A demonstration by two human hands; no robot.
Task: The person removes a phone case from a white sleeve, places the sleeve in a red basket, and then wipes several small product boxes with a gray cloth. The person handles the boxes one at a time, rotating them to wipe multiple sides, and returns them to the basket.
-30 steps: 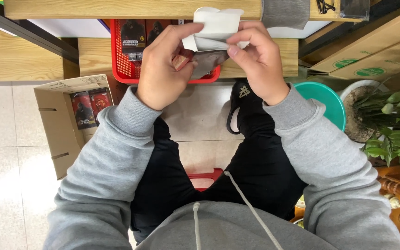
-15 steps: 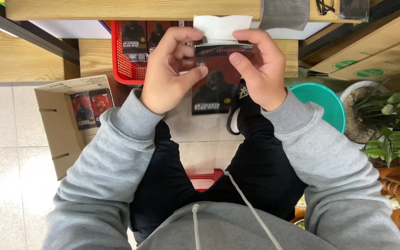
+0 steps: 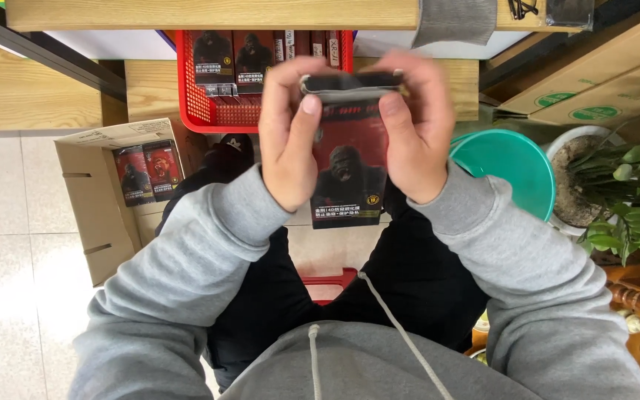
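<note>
I hold a flat red and black package [image 3: 348,174] with a gorilla picture upright in front of me, above my knees. My left hand [image 3: 294,137] grips its upper left edge, thumb pressed on the front. My right hand [image 3: 418,130] grips the upper right edge the same way. Both sets of fingers curl over the package's grey top end [image 3: 350,85]. Grey sleeves cover both arms.
A red basket [image 3: 212,111] with several similar packages stands on a wooden shelf ahead. An open cardboard box [image 3: 105,196] holding more packages sits on the tiled floor at left. A teal stool [image 3: 509,167] and a potted plant [image 3: 631,200] are at right.
The white piece I held up a second ago is gone from view. The red and black package has come between my hands and now hangs lower, with both hands closing over its top.
</note>
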